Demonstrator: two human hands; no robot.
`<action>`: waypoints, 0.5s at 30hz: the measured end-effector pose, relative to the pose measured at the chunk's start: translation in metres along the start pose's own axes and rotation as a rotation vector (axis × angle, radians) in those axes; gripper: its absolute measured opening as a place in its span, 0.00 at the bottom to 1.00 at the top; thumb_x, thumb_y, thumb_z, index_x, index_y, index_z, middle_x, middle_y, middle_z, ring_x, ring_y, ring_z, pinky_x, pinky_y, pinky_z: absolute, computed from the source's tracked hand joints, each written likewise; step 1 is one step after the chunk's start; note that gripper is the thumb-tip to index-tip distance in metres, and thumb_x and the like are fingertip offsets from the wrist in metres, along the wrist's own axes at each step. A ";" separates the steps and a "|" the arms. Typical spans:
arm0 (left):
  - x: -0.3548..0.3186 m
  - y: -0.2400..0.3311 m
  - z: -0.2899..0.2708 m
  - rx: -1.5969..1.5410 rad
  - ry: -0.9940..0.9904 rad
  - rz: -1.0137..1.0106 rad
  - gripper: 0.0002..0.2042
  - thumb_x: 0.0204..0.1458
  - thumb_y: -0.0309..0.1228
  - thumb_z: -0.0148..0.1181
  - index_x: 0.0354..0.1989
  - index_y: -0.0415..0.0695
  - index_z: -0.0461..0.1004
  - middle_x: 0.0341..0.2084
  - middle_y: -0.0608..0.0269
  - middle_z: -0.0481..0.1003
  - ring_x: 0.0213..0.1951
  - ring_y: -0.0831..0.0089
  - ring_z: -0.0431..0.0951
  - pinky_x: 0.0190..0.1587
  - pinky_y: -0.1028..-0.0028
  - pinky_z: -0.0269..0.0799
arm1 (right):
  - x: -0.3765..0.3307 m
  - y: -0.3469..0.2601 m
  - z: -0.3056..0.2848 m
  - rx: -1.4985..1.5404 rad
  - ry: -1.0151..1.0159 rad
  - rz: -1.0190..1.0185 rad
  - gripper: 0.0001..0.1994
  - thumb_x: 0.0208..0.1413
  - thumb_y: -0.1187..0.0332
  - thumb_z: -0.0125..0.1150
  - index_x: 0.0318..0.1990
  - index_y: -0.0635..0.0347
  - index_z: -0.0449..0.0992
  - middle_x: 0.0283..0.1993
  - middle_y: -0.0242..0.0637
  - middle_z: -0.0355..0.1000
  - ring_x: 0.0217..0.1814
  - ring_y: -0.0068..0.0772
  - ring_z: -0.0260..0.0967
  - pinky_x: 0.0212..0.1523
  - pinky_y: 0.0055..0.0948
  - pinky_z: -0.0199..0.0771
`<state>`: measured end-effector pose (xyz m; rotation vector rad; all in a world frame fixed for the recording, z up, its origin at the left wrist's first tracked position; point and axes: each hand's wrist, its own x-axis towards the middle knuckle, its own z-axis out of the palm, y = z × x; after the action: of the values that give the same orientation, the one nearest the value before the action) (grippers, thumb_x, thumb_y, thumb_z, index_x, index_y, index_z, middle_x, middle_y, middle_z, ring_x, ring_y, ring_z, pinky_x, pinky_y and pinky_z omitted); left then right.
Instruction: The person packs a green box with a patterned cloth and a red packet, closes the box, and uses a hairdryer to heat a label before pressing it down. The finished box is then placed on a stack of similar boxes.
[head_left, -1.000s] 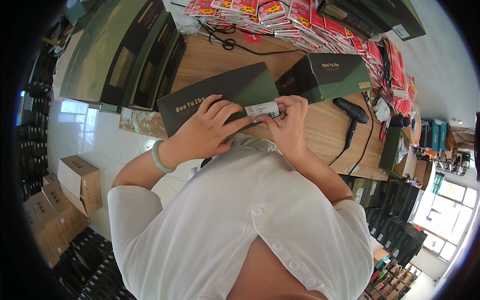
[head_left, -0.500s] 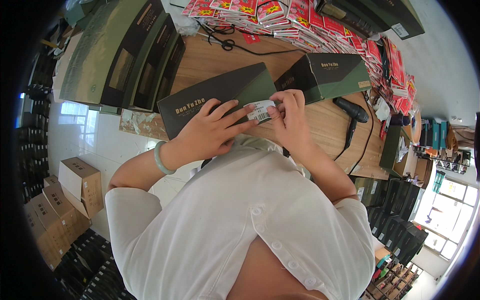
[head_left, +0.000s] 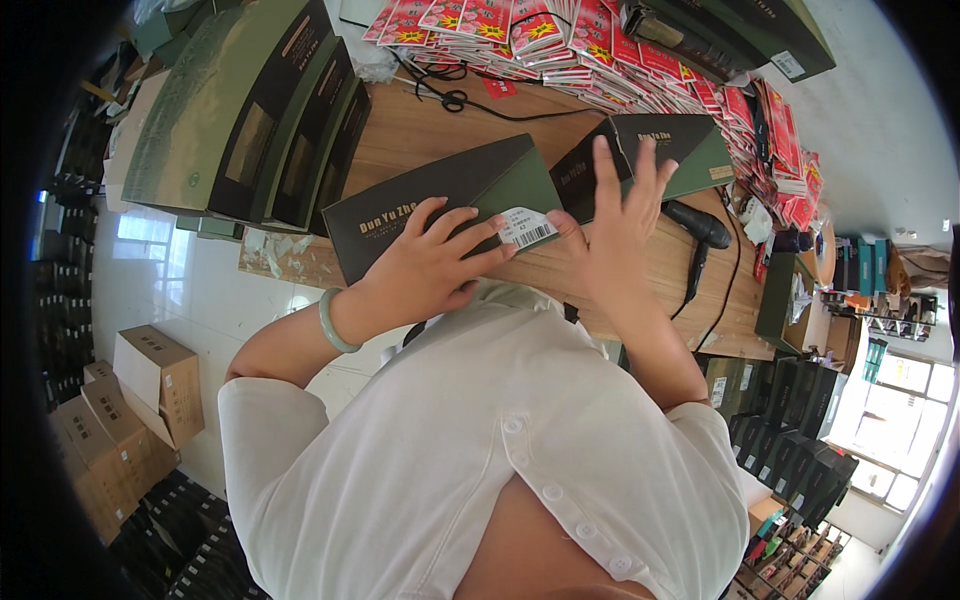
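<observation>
A dark box with a green corner (head_left: 440, 190) lies at the table's near edge. On its green part sits a white barcode label (head_left: 527, 228). My left hand (head_left: 425, 258), with a pale green bangle (head_left: 330, 322) at the wrist, rests on the box; its fingers are spread, their tips at the label's left edge. My right hand (head_left: 620, 225) is open just right of the label, fingers stretched up in front of a second dark and green box (head_left: 685, 150). Its thumb is near the label's right end; whether it touches is unclear.
A black hair dryer (head_left: 703, 226) with its cord lies right of the boxes. Stacked larger boxes (head_left: 240, 110) stand at left. Red printed packets (head_left: 600, 50) pile up along the back, near black scissors (head_left: 453, 100). Cardboard cartons (head_left: 160, 380) sit on the floor at left.
My right hand has let go of the label's right end and opened, its fingers now raised toward the second box. The label lies flatter on the box. My left hand stays on the box.
</observation>
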<state>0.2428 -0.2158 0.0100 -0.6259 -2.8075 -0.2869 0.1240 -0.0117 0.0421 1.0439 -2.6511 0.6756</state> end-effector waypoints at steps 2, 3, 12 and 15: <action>-0.001 -0.001 0.002 -0.025 0.011 0.004 0.28 0.42 0.37 0.67 0.56 0.56 0.69 0.53 0.66 0.67 0.54 0.63 0.66 0.63 0.54 0.57 | -0.008 0.000 0.005 0.042 -0.043 -0.036 0.39 0.52 0.50 0.65 0.71 0.39 0.55 0.76 0.56 0.29 0.74 0.79 0.18 0.67 0.72 0.34; 0.000 -0.002 0.003 -0.038 0.013 0.011 0.26 0.42 0.37 0.67 0.54 0.55 0.70 0.51 0.66 0.68 0.53 0.64 0.67 0.63 0.54 0.57 | -0.018 -0.009 0.006 0.011 -0.124 -0.098 0.39 0.51 0.48 0.65 0.71 0.37 0.56 0.76 0.56 0.29 0.74 0.79 0.20 0.67 0.72 0.34; -0.006 -0.007 0.006 -0.210 0.107 0.017 0.18 0.43 0.31 0.66 0.45 0.48 0.74 0.45 0.61 0.67 0.49 0.60 0.68 0.60 0.53 0.62 | -0.052 -0.003 0.049 -0.151 -0.252 -0.051 0.40 0.50 0.44 0.64 0.71 0.28 0.55 0.77 0.53 0.24 0.75 0.76 0.19 0.67 0.75 0.30; -0.007 -0.008 0.005 -0.279 0.127 -0.023 0.17 0.44 0.30 0.66 0.44 0.46 0.72 0.44 0.59 0.67 0.48 0.55 0.68 0.59 0.53 0.63 | -0.048 0.015 0.048 -0.152 -0.186 0.092 0.39 0.52 0.47 0.64 0.71 0.28 0.54 0.77 0.56 0.22 0.75 0.77 0.18 0.66 0.76 0.26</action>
<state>0.2446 -0.2250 0.0025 -0.6095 -2.6747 -0.7063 0.1469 0.0028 -0.0215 0.9928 -2.8717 0.4019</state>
